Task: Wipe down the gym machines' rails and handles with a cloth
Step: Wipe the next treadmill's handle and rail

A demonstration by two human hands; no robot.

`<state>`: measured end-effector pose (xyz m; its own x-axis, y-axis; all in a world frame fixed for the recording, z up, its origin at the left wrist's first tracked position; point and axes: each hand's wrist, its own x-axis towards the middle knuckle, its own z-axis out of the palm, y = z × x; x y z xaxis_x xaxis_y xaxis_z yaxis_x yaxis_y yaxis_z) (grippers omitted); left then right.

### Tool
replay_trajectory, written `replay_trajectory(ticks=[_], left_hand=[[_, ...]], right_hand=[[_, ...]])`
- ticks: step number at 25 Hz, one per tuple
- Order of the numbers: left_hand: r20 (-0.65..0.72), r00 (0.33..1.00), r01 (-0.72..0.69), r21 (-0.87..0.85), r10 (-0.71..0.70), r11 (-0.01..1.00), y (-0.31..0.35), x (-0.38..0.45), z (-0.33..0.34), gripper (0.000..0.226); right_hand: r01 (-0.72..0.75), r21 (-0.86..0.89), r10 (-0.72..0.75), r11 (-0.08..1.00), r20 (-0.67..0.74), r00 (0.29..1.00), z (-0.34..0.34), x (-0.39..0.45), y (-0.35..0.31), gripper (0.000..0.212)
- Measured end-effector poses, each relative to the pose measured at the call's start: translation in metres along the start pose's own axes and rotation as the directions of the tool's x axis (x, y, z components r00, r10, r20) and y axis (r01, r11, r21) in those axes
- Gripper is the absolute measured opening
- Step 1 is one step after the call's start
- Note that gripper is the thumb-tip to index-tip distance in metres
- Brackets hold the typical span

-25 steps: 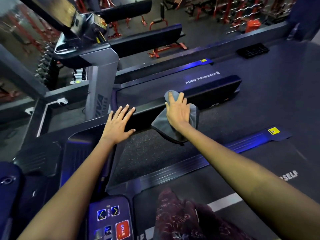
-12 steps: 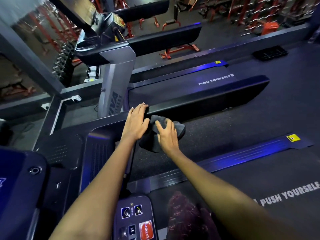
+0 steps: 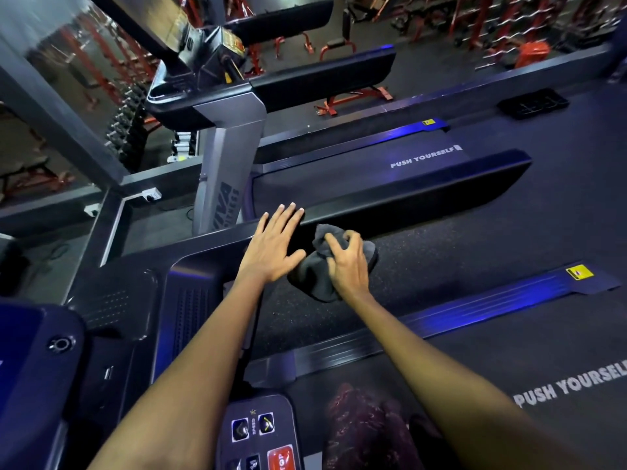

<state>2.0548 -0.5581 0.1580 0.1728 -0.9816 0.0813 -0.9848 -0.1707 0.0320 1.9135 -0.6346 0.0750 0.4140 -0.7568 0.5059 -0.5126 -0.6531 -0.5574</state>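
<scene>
Right hand [image 3: 347, 266] has its fingers curled into a bunched-up dark grey cloth [image 3: 317, 276], pressing it against the near end of the black treadmill handrail [image 3: 424, 195]. Left hand [image 3: 271, 245] is flat, fingers straight and spread a bit, resting on that rail right beside the cloth, thumb just about touching it. Past the rail there's a 2nd treadmill with a grey upright post [image 3: 222, 178] and a "PUSH YOURSELF" belt [image 3: 373, 171]. Down near the body sits a control panel [image 3: 259, 432] with speed buttons and a red stop button [image 3: 280, 457]. Red weight racks [image 3: 492, 18] line the back.
</scene>
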Motion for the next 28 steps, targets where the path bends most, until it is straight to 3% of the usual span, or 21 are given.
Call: replay_trajectory(ticks=[3, 5, 8, 13, 14, 18, 20, 23, 28], left_hand=[[0.026, 0.998, -0.051, 0.079, 0.049, 0.996, 0.004, 0.000, 0.001, 0.088], [0.043, 0.996, -0.077, 0.106, 0.073, 0.991, 0.005, -0.001, 0.002, 0.094], [0.042, 0.997, -0.075, 0.104, 0.071, 0.992, 0.007, -0.002, 0.000, 0.097], [0.035, 0.996, -0.088, 0.102, 0.085, 0.991, 0.005, -0.004, 0.000, 0.101], [0.034, 0.997, -0.068, 0.079, 0.066, 0.995, 0.007, -0.003, -0.001, 0.104], [0.090, 0.981, 0.171, 0.017, -0.171, 0.985, 0.046, 0.018, -0.010, 0.099], [0.148, 0.960, 0.225, 0.088, -0.237, 0.970, 0.064, 0.029, -0.012, 0.091], [0.197, 0.948, 0.234, 0.110, -0.252, 0.966, 0.066, 0.032, -0.011, 0.087], [0.119, 0.971, 0.195, 0.092, -0.205, 0.977, 0.097, 0.037, -0.001, 0.110]], right_hand=[[-0.108, 0.047, 0.112, 0.993, -0.087, 0.990, -0.016, 0.013, 0.002, 0.043], [-0.030, 0.019, 0.032, 0.999, -0.085, 0.996, -0.019, 0.018, -0.008, 0.046], [0.043, -0.005, -0.043, 0.999, 0.026, 0.999, -0.021, 0.011, 0.002, 0.051], [-0.273, 0.054, 0.276, 0.960, -0.044, 0.960, -0.051, 0.031, 0.014, 0.038], [-0.263, 0.039, 0.264, 0.964, -0.030, 0.964, -0.053, 0.034, 0.008, 0.039], [-0.033, -0.021, 0.037, 0.999, 0.241, 0.970, -0.053, 0.024, 0.011, 0.049], [-0.096, -0.009, 0.096, 0.995, 0.189, 0.977, -0.063, 0.028, 0.026, 0.047], [-0.286, 0.039, 0.287, 0.957, -0.004, 0.958, -0.076, 0.042, 0.033, 0.043], [-0.126, -0.036, 0.131, 0.991, 0.207, 0.969, -0.070, 0.032, 0.039, 0.044]])
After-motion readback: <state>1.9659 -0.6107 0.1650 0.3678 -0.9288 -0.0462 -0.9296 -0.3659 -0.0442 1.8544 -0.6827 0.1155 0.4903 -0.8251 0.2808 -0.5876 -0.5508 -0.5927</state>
